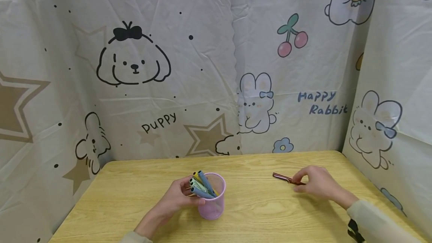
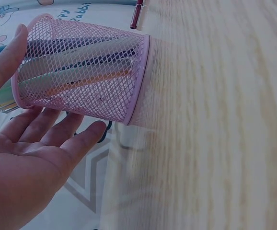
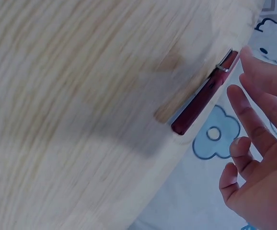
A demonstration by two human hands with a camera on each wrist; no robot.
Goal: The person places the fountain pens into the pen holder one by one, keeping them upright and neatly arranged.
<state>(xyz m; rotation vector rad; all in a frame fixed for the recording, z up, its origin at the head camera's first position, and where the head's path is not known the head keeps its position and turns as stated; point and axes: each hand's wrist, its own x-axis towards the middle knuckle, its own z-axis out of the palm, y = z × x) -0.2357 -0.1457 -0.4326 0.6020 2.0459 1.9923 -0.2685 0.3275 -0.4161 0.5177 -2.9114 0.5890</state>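
A pink mesh pen holder (image 1: 211, 207) stands upright on the table, several blue, green and yellow pens (image 1: 203, 186) leaning in it. My left hand (image 1: 177, 197) holds the holder from its left side. Its thumb is up at the rim and the other fingers reach behind the mesh, as the left wrist view shows (image 2: 38, 148). To the right, a dark red pen (image 1: 281, 177) with a silver clip lies on the tabletop. My right hand (image 1: 317, 182) is at that pen's right end, thumb and index fingertips close beside it, the other fingers loosely bent in the right wrist view (image 3: 258, 163).
The light wood table (image 1: 249, 213) ends at a back edge against a hanging cloth (image 1: 202, 96) printed with puppies, rabbits and stars. More cloth (image 1: 405, 66) hangs along the right side. Bare tabletop lies between the holder and the red pen.
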